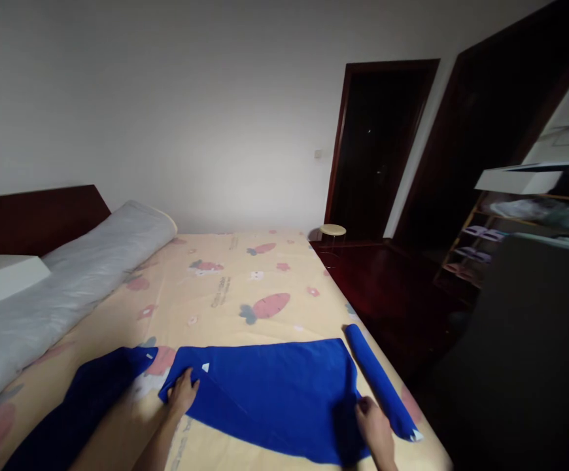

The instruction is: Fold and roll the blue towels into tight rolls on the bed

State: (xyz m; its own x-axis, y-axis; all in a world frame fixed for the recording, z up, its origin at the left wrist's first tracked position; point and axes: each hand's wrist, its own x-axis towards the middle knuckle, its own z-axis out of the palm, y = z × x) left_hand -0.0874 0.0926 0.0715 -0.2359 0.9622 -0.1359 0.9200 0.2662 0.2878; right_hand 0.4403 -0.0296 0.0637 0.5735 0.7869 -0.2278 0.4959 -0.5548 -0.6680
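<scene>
A bright blue towel (275, 386) lies spread flat on the near part of a bed with a yellow carrot-print sheet (225, 288). My left hand (182, 392) pinches the towel's near-left corner, by a small white tag. My right hand (373, 425) grips the towel's near-right edge. A tightly rolled blue towel (380, 383) lies just right of my right hand, along the bed's right edge. Another blue towel (81, 409), darker in shadow, lies loose to the left of my left hand.
A long grey rolled quilt (63, 288) lies along the bed's left side by a dark wooden headboard (34, 219). Beyond the bed's right edge is dark wooden floor, a small round stool (332, 230), a dark doorway (380, 147) and shelves (490, 242).
</scene>
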